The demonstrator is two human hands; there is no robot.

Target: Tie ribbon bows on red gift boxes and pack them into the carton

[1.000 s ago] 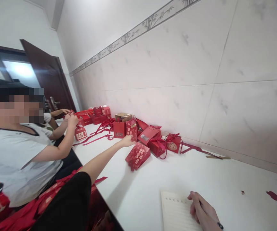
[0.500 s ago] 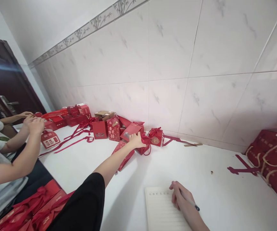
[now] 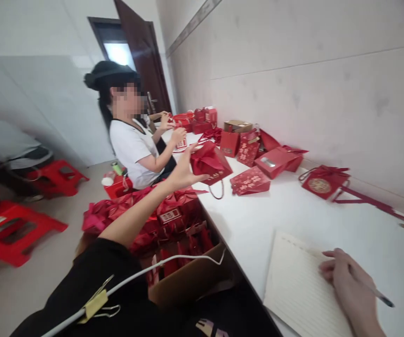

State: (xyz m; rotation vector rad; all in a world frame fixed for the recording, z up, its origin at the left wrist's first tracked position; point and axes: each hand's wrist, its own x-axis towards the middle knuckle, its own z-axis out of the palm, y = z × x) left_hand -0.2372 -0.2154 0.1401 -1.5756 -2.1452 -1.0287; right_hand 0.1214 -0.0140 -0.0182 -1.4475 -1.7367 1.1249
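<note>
My left hand [image 3: 184,171] is closed around a small red gift box [image 3: 219,167] with a ribbon bow and a cord handle, lifted at the table's edge. Beneath my left arm stands a cardboard carton [image 3: 187,281] packed with similar red boxes and bows. On the white table, my right hand [image 3: 351,281] rests on a lined notebook [image 3: 293,276] and holds a pen [image 3: 380,296]. One row of writing runs along the top of the page. Between my hands lie a patterned red box [image 3: 251,181] and a red box with a small window [image 3: 275,161].
A red pouch [image 3: 323,182] with a gold emblem and loose ribbon lies by the wall. Further along, a co-worker [image 3: 131,145] in a white shirt handles boxes. Red stools [image 3: 12,229] stand on the floor at left. A white cable with a binder clip [image 3: 96,304] crosses my lap.
My left hand has taken the bow-tied gift box from the group by the wall and carried it left to the table edge. My view has turned left. My right hand stays on the notebook.
</note>
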